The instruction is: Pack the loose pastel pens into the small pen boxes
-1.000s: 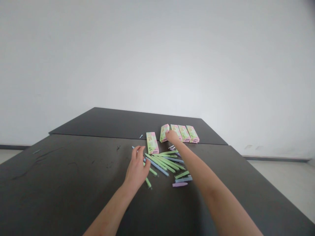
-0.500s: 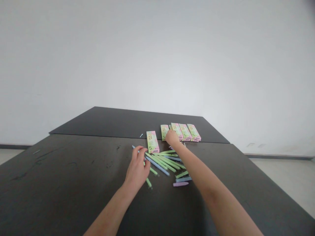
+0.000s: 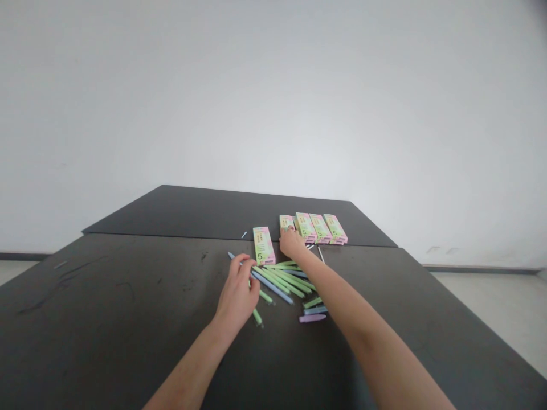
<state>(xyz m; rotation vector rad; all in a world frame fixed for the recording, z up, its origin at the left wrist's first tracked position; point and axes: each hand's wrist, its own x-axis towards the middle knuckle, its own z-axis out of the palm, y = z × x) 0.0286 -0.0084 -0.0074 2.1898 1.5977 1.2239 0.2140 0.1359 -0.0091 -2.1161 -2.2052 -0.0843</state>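
Right hand (image 3: 293, 242) on the partly covered box (image 3: 286, 221), just left of a row of three boxes (image 3: 320, 227); its fingertips are hidden, so its grip cannot be told. The left hand (image 3: 237, 293), thumb and fingers apart, lies over one end of the scattered pens (image 3: 284, 282). Uneven pressure could dent or skew the partly covered box; a sideways brush could roll pens. Boxes are oblong, apparently thin printed card; pens, slim and tapered; the table (image 3: 128, 341), dark, matt and scuffed.
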